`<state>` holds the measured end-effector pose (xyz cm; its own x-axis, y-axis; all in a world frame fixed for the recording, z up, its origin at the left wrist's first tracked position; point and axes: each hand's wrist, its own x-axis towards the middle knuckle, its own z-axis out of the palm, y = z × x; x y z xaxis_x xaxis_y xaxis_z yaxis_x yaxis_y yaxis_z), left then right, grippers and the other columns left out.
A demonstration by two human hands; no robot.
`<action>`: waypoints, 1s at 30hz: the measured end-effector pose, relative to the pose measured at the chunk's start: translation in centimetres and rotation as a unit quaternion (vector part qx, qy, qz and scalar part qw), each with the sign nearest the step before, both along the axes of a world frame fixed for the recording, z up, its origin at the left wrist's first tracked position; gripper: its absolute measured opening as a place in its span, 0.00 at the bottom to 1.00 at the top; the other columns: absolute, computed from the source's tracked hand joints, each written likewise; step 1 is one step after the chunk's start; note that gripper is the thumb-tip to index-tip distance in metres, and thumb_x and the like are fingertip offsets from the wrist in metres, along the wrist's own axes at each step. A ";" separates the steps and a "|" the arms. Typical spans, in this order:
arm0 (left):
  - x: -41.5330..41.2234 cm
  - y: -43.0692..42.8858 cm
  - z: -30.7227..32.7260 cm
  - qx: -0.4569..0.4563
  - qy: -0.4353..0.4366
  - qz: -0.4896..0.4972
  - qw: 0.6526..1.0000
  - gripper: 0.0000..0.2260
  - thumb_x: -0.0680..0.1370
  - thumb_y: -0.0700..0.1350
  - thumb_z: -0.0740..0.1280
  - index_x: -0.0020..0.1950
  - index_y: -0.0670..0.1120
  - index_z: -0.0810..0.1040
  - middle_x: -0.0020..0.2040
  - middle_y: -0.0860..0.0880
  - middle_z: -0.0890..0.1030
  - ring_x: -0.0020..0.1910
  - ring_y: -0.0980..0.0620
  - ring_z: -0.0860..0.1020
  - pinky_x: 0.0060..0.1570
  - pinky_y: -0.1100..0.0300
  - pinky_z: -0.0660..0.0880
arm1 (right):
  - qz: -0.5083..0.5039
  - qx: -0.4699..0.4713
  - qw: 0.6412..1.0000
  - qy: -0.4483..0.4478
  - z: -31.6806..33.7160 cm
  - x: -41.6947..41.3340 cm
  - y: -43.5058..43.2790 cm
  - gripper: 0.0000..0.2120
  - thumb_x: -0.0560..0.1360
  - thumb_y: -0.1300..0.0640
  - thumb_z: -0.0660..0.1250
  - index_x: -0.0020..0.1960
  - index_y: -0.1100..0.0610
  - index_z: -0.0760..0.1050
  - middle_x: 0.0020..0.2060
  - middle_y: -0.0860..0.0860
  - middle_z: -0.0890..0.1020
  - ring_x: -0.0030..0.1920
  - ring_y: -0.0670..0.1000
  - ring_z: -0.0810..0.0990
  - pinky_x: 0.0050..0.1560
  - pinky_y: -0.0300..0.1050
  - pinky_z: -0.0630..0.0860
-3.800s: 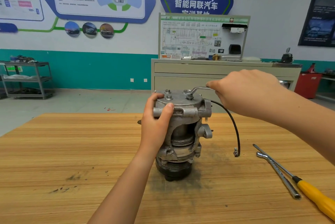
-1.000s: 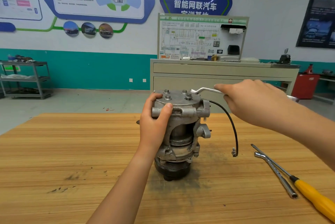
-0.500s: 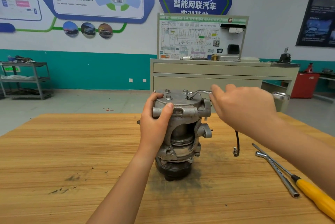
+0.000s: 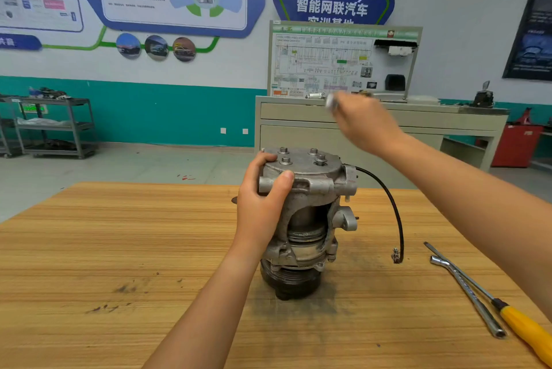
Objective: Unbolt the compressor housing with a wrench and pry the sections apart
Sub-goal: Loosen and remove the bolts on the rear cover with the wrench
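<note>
Left hand steadied the compressor; right hand held a wrench clear above it.

The compressor [image 4: 304,219] stood upright, pulley end down, near the middle of the wooden table [image 4: 119,249]; the left hand [image 4: 263,201] gripped its upper housing, thumb curled over the front lug; the right hand [image 4: 366,126], blurred, hung above and behind the bolted top, fingers curled on a wrench [image 4: 331,103] whose metal end showed past them; a yellow-handled screwdriver [image 4: 522,329] and a bent socket key [image 4: 469,294] lay side by side at the right.
</note>
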<state>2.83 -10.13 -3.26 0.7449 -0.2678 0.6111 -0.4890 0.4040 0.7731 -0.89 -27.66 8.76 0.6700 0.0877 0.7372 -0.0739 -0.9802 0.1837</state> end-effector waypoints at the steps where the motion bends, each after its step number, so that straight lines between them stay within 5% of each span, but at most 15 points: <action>1: -0.1 0.0 0.0 -0.002 -0.002 -0.004 1.000 0.11 0.70 0.52 0.65 0.52 0.60 0.74 0.47 0.68 0.77 0.47 0.66 0.77 0.41 0.70 0.74 | 0.024 0.093 0.994 -0.050 0.5 -1.1 0.3 0.13 0.81 0.59 0.52 0.58 0.64 0.70 0.44 0.60 0.78 0.43 0.60 0.77 0.40 0.50 0.71; 3: -0.1 -0.1 0.0 -0.005 -0.003 -0.006 1.000 0.11 0.70 0.52 0.65 0.52 0.60 0.73 0.47 0.68 0.77 0.46 0.68 0.77 0.39 0.71 0.74 | 0.049 0.171 0.979 -0.097 1.5 -3.7 1.1 0.12 0.81 0.58 0.52 0.59 0.62 0.68 0.36 0.56 0.76 0.35 0.58 0.75 0.36 0.52 0.70; 5: -0.1 -0.1 0.0 -0.006 -0.001 -0.004 1.000 0.11 0.70 0.52 0.65 0.52 0.60 0.73 0.48 0.65 0.77 0.47 0.67 0.77 0.40 0.71 0.74 | -0.024 0.101 0.994 -0.014 1.8 -6.6 1.7 0.11 0.81 0.56 0.52 0.58 0.58 0.68 0.30 0.51 0.72 0.29 0.52 0.70 0.30 0.47 0.67; 9: -0.1 -0.2 -0.1 -0.006 0.006 -0.007 1.000 0.11 0.71 0.52 0.65 0.52 0.60 0.74 0.50 0.61 0.76 0.46 0.65 0.78 0.39 0.69 0.75 | -0.225 -0.006 0.948 0.225 0.3 -10.5 3.7 0.16 0.80 0.55 0.51 0.65 0.45 0.66 0.33 0.46 0.69 0.32 0.47 0.69 0.35 0.46 0.74; 12: -0.1 -0.2 -0.1 -0.003 -0.001 -0.004 1.000 0.09 0.75 0.48 0.66 0.52 0.60 0.73 0.49 0.63 0.76 0.46 0.67 0.77 0.39 0.70 0.74 | -0.235 0.004 0.941 0.244 -0.9 -10.7 4.5 0.20 0.80 0.57 0.51 0.69 0.41 0.60 0.35 0.47 0.70 0.36 0.50 0.71 0.41 0.48 0.76; 20: 0.2 -0.2 -0.3 -0.002 -0.007 0.000 1.000 0.11 0.78 0.44 0.65 0.52 0.61 0.73 0.52 0.60 0.75 0.49 0.61 0.77 0.41 0.69 0.75 | -0.212 0.042 0.949 0.228 -1.1 -10.0 5.3 0.18 0.79 0.58 0.52 0.66 0.45 0.65 0.34 0.47 0.70 0.36 0.50 0.72 0.36 0.46 0.72; 25: 0.0 -0.3 -0.2 -0.004 -0.003 -0.005 1.000 0.10 0.77 0.45 0.66 0.51 0.61 0.73 0.51 0.60 0.75 0.47 0.66 0.77 0.39 0.70 0.75 | -0.274 -0.097 0.931 0.220 -0.9 -10.2 8.2 0.14 0.76 0.65 0.56 0.60 0.57 0.68 0.31 0.50 0.69 0.27 0.49 0.65 0.23 0.41 0.60; 28: -0.3 -0.2 0.1 -0.002 0.002 -0.004 1.000 0.09 0.71 0.52 0.65 0.51 0.62 0.73 0.50 0.63 0.75 0.47 0.66 0.76 0.41 0.69 0.75 | -0.291 -0.103 0.920 0.242 -1.9 -9.9 10.4 0.19 0.75 0.69 0.56 0.66 0.66 0.61 0.44 0.55 0.79 0.35 0.54 0.73 0.23 0.42 0.57; 30: -0.2 -0.2 0.1 0.001 0.002 0.000 1.000 0.10 0.70 0.53 0.65 0.51 0.62 0.72 0.50 0.65 0.75 0.50 0.64 0.76 0.44 0.67 0.75 | -0.298 -0.106 0.914 0.253 -1.8 -9.8 10.8 0.19 0.75 0.70 0.56 0.66 0.66 0.61 0.39 0.55 0.77 0.37 0.56 0.75 0.23 0.42 0.56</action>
